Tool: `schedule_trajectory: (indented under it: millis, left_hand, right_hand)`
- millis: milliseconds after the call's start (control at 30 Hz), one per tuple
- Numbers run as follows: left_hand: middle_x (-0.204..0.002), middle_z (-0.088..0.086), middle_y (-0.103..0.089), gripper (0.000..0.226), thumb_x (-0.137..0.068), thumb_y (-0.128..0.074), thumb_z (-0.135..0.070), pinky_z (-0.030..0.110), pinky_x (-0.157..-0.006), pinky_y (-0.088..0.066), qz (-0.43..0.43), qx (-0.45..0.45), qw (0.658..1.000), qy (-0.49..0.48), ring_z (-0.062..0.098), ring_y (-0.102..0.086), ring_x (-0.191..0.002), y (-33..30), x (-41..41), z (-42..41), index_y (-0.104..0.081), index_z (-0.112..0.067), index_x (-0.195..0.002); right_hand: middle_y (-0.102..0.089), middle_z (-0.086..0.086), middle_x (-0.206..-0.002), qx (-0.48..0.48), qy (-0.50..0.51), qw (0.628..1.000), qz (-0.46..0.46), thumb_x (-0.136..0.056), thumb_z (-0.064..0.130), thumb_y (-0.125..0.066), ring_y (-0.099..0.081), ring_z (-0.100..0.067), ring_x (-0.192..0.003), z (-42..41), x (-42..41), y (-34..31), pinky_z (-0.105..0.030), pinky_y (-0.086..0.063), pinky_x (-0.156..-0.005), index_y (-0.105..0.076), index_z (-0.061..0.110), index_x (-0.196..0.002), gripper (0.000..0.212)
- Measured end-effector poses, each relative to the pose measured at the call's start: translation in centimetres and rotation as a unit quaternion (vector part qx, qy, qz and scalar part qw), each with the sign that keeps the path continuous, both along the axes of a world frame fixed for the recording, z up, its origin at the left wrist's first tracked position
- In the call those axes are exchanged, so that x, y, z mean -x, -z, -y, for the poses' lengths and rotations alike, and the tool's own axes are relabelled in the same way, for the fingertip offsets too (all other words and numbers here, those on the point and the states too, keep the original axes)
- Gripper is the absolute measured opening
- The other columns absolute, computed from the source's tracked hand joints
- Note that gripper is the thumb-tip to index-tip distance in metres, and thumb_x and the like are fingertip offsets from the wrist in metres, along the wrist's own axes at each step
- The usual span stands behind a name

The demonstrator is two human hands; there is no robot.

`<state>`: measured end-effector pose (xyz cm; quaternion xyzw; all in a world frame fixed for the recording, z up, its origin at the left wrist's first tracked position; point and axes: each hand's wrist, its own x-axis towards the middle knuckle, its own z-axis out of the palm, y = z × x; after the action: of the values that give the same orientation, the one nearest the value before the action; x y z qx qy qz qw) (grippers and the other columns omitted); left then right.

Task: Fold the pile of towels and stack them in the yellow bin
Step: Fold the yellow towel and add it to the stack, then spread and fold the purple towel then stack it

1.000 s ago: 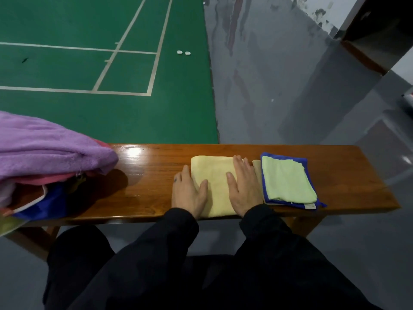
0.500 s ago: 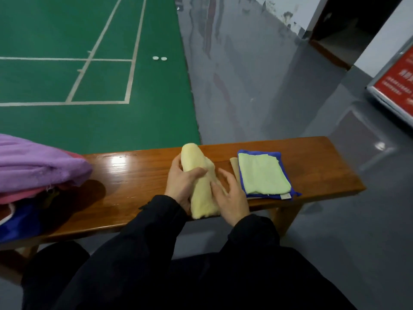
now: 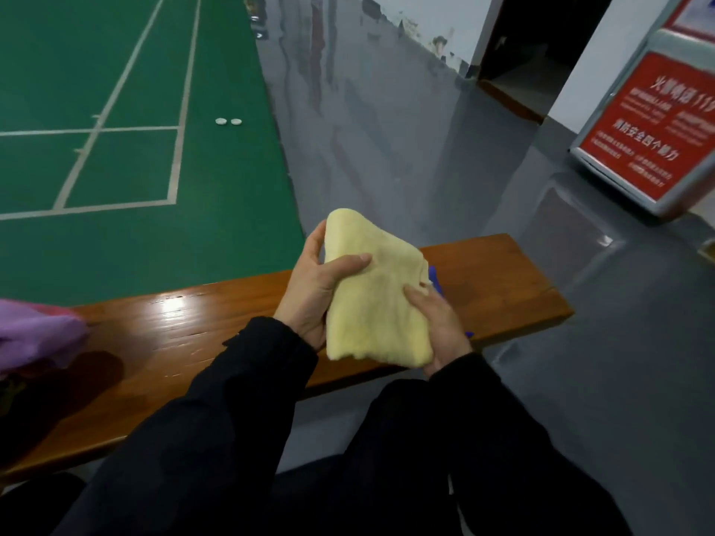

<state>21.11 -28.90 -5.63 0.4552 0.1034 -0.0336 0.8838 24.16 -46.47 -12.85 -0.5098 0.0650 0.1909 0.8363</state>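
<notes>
Your left hand grips the folded yellow towel from its left edge, thumb laid across the front and fingers curled behind. Your right hand holds the towel's lower right side, thumb on the front face, the other fingers hidden behind the cloth. Between your 2 hands the towel is held up above the wooden surface, touching nothing else. It is pale yellow and fluffy, folded into a thick pad, narrower and rounded at the top, with soft layered edges along the bottom.

Just behind the towel's right edge, a sliver of blue cloth peeks out; the rest is covered, so you cannot tell what lies there. At the far left, a purple towel is cut off by the frame. The red sign on the right is cropped, its white writing too blurred to read.
</notes>
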Motion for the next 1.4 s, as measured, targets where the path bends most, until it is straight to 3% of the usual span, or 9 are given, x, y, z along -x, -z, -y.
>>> schedule_trajectory:
  millis: [200, 267, 400, 567, 733, 900, 1067, 1200, 1400]
  left_hand:
    - [-0.133, 0.013, -0.059, 0.082, -0.084, -0.077, -0.002, 0.056, -0.086, -0.059, -0.046, -0.011, 0.999, -0.019, 0.037, -0.069, -0.109, 3.1, -4.2, 2.3, -0.037, -0.033, -0.149]
    - [-0.140, 0.012, -0.057, 0.090, -0.085, -0.081, -0.017, 0.055, -0.096, -0.055, -0.092, -0.086, 0.991, -0.036, 0.032, -0.067, -0.115, 5.3, -5.0, 3.1, -0.027, -0.032, -0.155]
    - [-0.153, 0.011, -0.033, 0.083, -0.092, -0.068, -0.040, 0.049, -0.117, -0.036, -0.113, -0.444, 0.889, -0.007, 0.031, -0.039, -0.140, 10.6, -3.7, 3.8, -0.022, -0.023, -0.159]
    - [-0.151, 0.014, -0.040, 0.051, -0.100, -0.056, -0.028, 0.035, -0.116, -0.028, 0.015, -0.589, 0.804, 0.073, 0.025, -0.027, -0.145, 13.1, -2.4, 4.6, -0.047, -0.019, -0.149]
    - [-0.145, 0.010, -0.047, 0.038, -0.102, -0.054, -0.031, 0.033, -0.111, -0.036, 0.034, -0.580, 0.814, 0.004, 0.023, -0.042, -0.136, 11.5, -2.3, 4.2, -0.059, -0.016, -0.137]
    - [-0.096, -0.003, -0.073, 0.022, -0.100, -0.054, -0.034, 0.041, -0.085, -0.057, 0.023, -0.468, 0.879, -0.091, 0.014, -0.068, -0.090, 8.8, 0.1, 0.1, -0.071, -0.019, -0.098]
    - [-0.087, 0.000, -0.073, 0.016, -0.100, -0.057, -0.026, 0.031, -0.072, -0.056, 0.009, -0.428, 0.888, -0.167, 0.012, -0.072, -0.079, 5.9, 5.0, -7.1, -0.067, -0.017, -0.091]
    - [-0.088, -0.003, -0.073, 0.012, -0.098, -0.060, -0.027, 0.032, -0.078, -0.057, -0.005, -0.497, 0.840, -0.218, 0.014, -0.071, -0.083, 2.3, 11.5, -15.1, -0.068, -0.019, -0.095]
    - [-0.108, 0.006, -0.070, 0.020, -0.092, -0.060, -0.013, 0.031, -0.091, -0.048, -0.113, -0.662, 0.657, -0.341, 0.021, -0.063, -0.100, -0.5, 19.2, -26.1, -0.070, -0.011, -0.108]
  right_hand:
    - [-0.064, 0.006, -0.128, 0.244, 0.064, 0.957, 0.145, -0.090, 0.019, -0.078, -0.069, -0.015, -0.110, 5.8, -5.8, -3.2, -0.032, -0.059, -0.088, -0.050, 0.025, -0.147, 0.064]
    - [-0.060, 0.007, -0.133, 0.361, 0.036, 0.920, 0.146, -0.091, 0.026, -0.077, -0.064, -0.015, -0.116, 6.4, -7.3, -2.2, -0.029, -0.055, -0.089, -0.045, 0.023, -0.150, 0.066]
    - [-0.039, 0.000, -0.161, 0.655, -0.014, 0.726, 0.206, -0.098, 0.045, -0.062, -0.040, -0.022, -0.145, 7.0, -7.4, 1.7, -0.039, -0.035, -0.117, -0.031, 0.025, -0.159, 0.071]
    - [-0.031, 0.000, -0.166, 0.679, -0.212, 0.615, 0.340, -0.107, 0.048, -0.039, -0.023, -0.023, -0.154, 5.5, -6.1, 5.0, -0.041, -0.019, -0.125, -0.040, 0.030, -0.155, 0.051]
    - [-0.062, 0.001, -0.140, 0.649, -0.073, 0.645, 0.397, -0.104, 0.038, -0.052, -0.049, -0.019, -0.134, 3.1, -4.6, 3.1, -0.041, -0.040, -0.114, -0.067, 0.021, -0.130, 0.035]
    - [-0.070, 0.005, -0.103, 0.599, -0.083, 0.657, 0.451, -0.102, 0.035, -0.053, -0.059, -0.015, -0.098, -3.0, -1.4, -0.5, -0.035, -0.051, -0.085, -0.073, 0.021, -0.102, 0.024]
    - [-0.070, 0.002, -0.097, 0.534, -0.120, 0.679, 0.489, -0.101, 0.034, -0.056, -0.063, -0.018, -0.089, -11.2, 1.2, -3.1, -0.039, -0.054, -0.079, -0.072, 0.021, -0.098, 0.021]
    - [-0.070, 0.004, -0.095, 0.468, -0.178, 0.686, 0.528, -0.099, 0.035, -0.059, -0.064, -0.018, -0.088, -20.0, 4.3, -4.5, -0.041, -0.054, -0.079, -0.073, 0.022, -0.096, 0.019]
    - [-0.073, 0.000, -0.109, 0.369, -0.260, 0.700, 0.553, -0.095, 0.031, -0.061, -0.067, -0.025, -0.102, -32.7, 10.6, -6.3, -0.042, -0.053, -0.091, -0.074, 0.024, -0.105, 0.018]
